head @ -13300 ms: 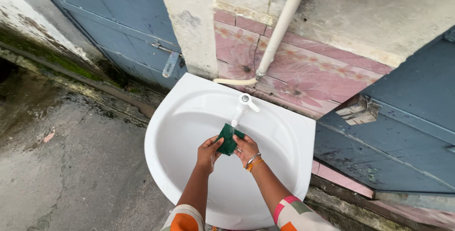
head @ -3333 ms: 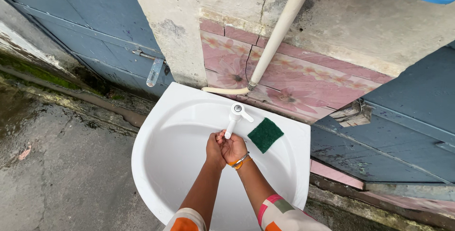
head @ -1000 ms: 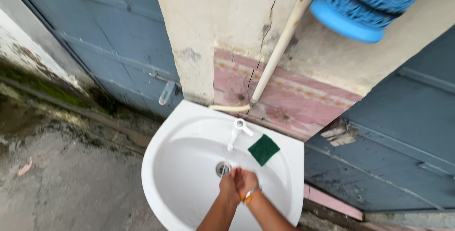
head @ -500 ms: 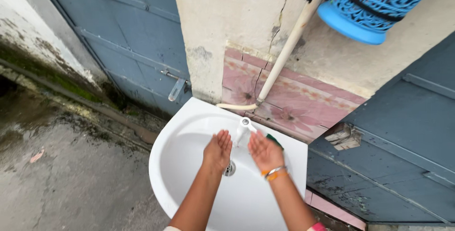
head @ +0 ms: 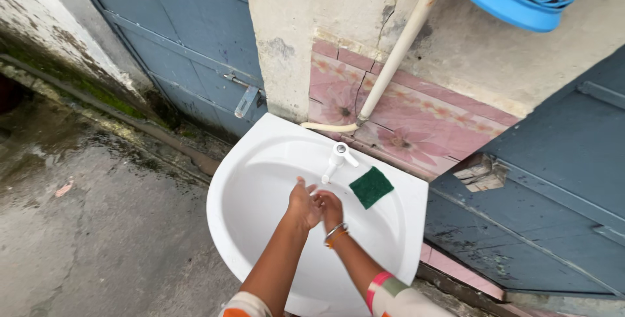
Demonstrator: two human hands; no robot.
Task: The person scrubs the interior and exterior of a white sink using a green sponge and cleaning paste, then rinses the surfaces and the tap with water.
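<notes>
Over the white basin [head: 260, 226], both hands meet just under the spout of the white tap [head: 337, 159]. The left hand [head: 303, 204] and right hand [head: 331, 207] are pressed together, fingers loosely curled around each other, holding nothing else that I can see. Whether water is running I cannot tell.

Lying flat on the basin's rim, just right of the tap and near the right hand, is the green scouring pad [head: 371, 187]. It looks thin, light and floppy, probably wet and a little slick, with a rough face; pinching it by one corner or edge would lift it easily. Bangles [head: 335, 233] circle the right wrist.
</notes>
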